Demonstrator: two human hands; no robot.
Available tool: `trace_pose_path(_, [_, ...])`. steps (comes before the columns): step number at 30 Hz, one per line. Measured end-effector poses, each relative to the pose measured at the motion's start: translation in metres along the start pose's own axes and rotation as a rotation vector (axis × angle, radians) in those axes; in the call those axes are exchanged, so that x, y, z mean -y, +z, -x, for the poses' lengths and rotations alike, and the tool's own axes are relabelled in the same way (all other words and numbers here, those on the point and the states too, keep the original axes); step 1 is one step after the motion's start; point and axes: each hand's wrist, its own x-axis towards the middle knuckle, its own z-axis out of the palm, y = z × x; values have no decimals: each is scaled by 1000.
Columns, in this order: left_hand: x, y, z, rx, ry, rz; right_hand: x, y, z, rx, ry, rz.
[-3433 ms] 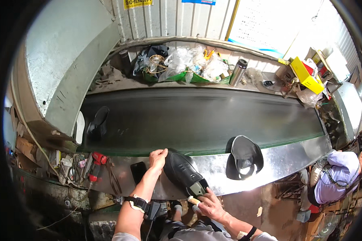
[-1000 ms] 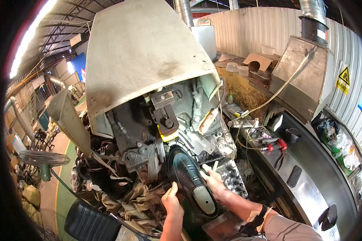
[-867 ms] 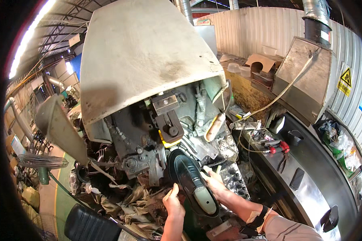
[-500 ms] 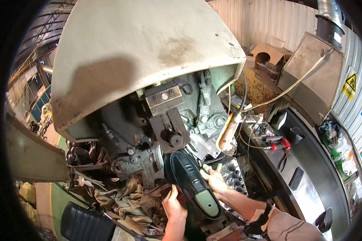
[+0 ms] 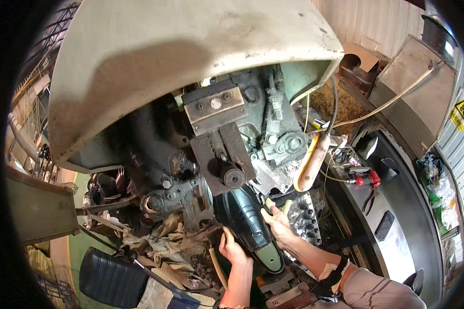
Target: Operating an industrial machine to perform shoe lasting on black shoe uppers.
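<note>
A black loafer [image 5: 241, 216] with a pale green last [image 5: 268, 256] showing at its heel end lies between my hands. Its toe end points away from me and is partly hidden beneath a round dark metal roller or stub [image 5: 234, 178] on the machine; whether they touch I cannot tell. My left hand [image 5: 235, 249] grips the shoe's left side, thumb up along the edge. On the right side my right hand [image 5: 278, 223] is closed on the shoe, with pale yellow covers on some of its fingertips.
The machine's large cream hood [image 5: 191, 46] overhangs the work. A wooden-handled tool [image 5: 312, 164] hangs right of the head. Farther right, a metal bench [image 5: 397, 252] bears a phone [image 5: 384, 225] and a red air tool [image 5: 367, 178]. A black padded seat [image 5: 111, 278] stands lower left.
The shoe's toe has gone farther in under the machine's head, and both hands have moved with it. The machine looks larger and nearer in view.
</note>
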Motion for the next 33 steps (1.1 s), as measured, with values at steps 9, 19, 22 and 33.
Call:
trace_pose_path(9, [5, -4, -8, -16, -15, -23, 0, 4, 3, -55, -10, 26])
trace_pose_path(19, [-2, -2, 1, 19, 24, -30, 10, 14, 14, -69, 51, -158])
trace_pose_path(22, [-3, -1, -2, -44, 20, -87, 13, 17, 14, -91, -10, -27])
trace_pose_path(33, [-4, -10, -9, -56, -116, -66, 8, 18, 19, -145, -9, -1])
